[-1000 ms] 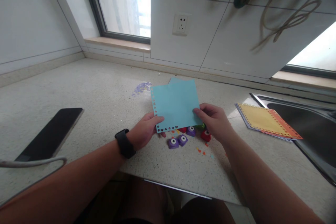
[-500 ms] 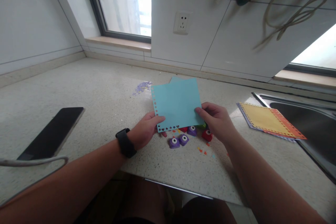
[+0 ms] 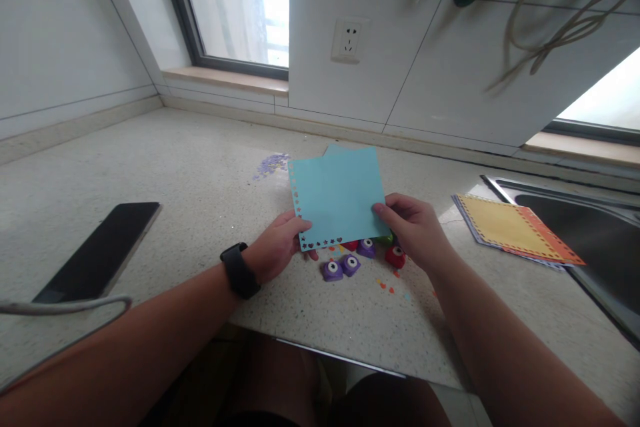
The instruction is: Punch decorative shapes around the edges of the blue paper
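Observation:
A light blue sheet of paper [image 3: 337,197] is held up between my two hands, with small star and heart holes punched along its left edge and part of its lower edge. My left hand [image 3: 277,243] pinches the lower left corner, thumb on top. At the right edge, my right hand [image 3: 413,223] grips the sheet between thumb and fingers. Below it on the counter stand two purple craft punches [image 3: 341,268] and a red craft punch [image 3: 395,256]. More punches, purple, red and green, are partly hidden under the paper.
Purple paper bits [image 3: 271,165] lie behind the sheet, and orange cut-outs [image 3: 387,288] in front. Punched yellow and orange sheets [image 3: 515,227] overlap the edge of the sink [image 3: 575,213] at right. A black phone [image 3: 100,250] and a cable [image 3: 65,307] are at left.
Almost nothing differs. The view has shifted very slightly, and both hands keep the blue paper in the same place.

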A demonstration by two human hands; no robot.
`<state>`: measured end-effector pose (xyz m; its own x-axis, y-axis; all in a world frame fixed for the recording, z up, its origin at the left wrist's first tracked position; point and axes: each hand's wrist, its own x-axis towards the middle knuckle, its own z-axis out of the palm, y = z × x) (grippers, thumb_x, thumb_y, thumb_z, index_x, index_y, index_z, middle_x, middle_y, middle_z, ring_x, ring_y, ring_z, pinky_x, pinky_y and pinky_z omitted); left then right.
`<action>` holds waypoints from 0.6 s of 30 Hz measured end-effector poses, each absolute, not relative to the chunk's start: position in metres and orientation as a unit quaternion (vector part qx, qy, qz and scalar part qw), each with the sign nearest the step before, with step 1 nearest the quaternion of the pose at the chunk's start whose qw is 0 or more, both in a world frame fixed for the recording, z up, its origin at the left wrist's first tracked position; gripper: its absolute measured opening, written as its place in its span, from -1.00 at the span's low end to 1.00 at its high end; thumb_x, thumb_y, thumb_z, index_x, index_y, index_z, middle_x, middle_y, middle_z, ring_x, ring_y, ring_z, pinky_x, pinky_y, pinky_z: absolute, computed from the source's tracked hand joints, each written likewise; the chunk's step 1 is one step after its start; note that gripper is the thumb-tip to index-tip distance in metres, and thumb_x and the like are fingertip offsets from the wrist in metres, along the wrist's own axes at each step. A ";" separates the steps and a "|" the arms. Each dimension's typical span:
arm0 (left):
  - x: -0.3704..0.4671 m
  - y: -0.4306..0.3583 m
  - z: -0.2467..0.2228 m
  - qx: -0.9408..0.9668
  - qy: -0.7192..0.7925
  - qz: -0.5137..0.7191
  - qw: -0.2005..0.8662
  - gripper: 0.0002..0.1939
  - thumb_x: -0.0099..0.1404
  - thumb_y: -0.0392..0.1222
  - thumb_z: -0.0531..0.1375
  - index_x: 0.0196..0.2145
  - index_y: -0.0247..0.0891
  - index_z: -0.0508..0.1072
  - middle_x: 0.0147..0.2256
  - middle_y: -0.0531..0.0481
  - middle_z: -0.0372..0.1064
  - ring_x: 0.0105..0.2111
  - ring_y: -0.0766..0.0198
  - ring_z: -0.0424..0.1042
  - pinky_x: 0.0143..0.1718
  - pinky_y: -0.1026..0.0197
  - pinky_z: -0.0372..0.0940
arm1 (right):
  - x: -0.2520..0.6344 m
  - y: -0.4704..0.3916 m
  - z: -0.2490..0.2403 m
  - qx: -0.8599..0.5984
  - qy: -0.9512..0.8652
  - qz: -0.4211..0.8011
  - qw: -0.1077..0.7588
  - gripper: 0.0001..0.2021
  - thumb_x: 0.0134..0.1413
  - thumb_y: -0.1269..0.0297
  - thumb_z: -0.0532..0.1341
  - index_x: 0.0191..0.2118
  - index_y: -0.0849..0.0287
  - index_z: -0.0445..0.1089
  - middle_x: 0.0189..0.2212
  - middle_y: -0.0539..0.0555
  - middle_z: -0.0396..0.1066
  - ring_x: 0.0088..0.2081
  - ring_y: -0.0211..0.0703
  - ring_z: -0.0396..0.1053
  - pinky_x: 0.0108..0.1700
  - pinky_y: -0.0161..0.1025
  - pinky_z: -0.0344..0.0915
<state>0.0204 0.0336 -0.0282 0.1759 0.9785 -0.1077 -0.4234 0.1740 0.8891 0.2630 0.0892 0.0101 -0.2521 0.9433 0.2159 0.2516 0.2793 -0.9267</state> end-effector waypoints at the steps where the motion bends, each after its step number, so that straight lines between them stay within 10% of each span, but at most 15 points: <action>1: 0.020 0.034 -0.028 0.372 0.371 0.524 0.670 -0.91 0.19 -0.24 0.19 -0.34 -0.30 0.41 -0.37 -0.10 0.50 -0.56 0.26 0.42 -0.58 0.19 0.36 | 0.263 0.089 0.010 -0.441 -0.678 0.408 0.424 -0.72 0.09 0.07 0.34 -0.43 0.19 0.44 -0.54 -0.04 0.27 -0.52 -0.30 0.12 -0.51 -0.31 0.03; 18: 0.020 0.033 -0.026 0.362 0.353 0.534 0.677 -0.83 0.19 -0.24 0.21 -0.27 -0.40 0.47 -0.38 -0.14 0.48 -0.56 0.23 0.43 -0.60 0.17 0.37 | 0.264 0.090 0.009 -0.447 -0.675 0.403 0.426 -0.70 0.07 0.02 0.35 -0.44 0.17 0.44 -0.54 -0.03 0.29 -0.53 -0.28 0.15 -0.52 -0.30 0.08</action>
